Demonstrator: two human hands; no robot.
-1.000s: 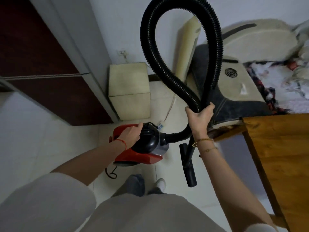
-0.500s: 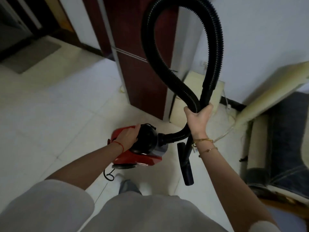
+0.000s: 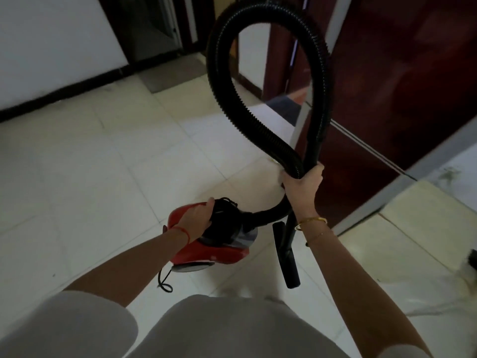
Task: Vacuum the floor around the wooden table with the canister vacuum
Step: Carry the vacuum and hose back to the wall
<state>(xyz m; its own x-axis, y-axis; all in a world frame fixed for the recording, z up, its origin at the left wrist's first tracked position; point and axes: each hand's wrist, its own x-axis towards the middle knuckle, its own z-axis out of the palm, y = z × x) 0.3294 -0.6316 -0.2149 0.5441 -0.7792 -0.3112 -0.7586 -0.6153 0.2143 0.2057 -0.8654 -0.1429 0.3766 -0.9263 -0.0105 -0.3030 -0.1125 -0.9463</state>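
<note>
Head view, current moment. The left hand [image 3: 197, 219] is curled over the top of the red and black plastic canister vacuum [image 3: 214, 239] and grips it there, carrying the body clear of the pale tiled floor [image 3: 77, 177]. A short loop of black power cord [image 3: 164, 281] hangs below the rear of the canister. The right hand [image 3: 303, 186] is closed in a full fist around two runs of the black ribbed flexible hose [image 3: 227, 99] where they cross, bundling them together. Above the fist the hose rises in one tall loop; below it the rigid black wand and floor nozzle [image 3: 287, 257] hang straight down, off the floor.

Change against the earlier head views. One second ago the wooden table edge, a cream box and a bed were in front of the person. Half a second ago these had slid to the right margin, and a dark red cabinet had come to the centre. Now the table is out of view entirely; the dark red panelled cabinet [image 3: 400, 86] fills the right side and a dark doorway [image 3: 154, 27] lies ahead. Both grips are unchanged across all three moments.

Assessment. The person appears to be turning away from the table while carrying the whole appliance. This reads as transport or repositioning, not cleaning: the nozzle is not on the floor. No floor near the table can be judged as vacuumed from this view.
</note>
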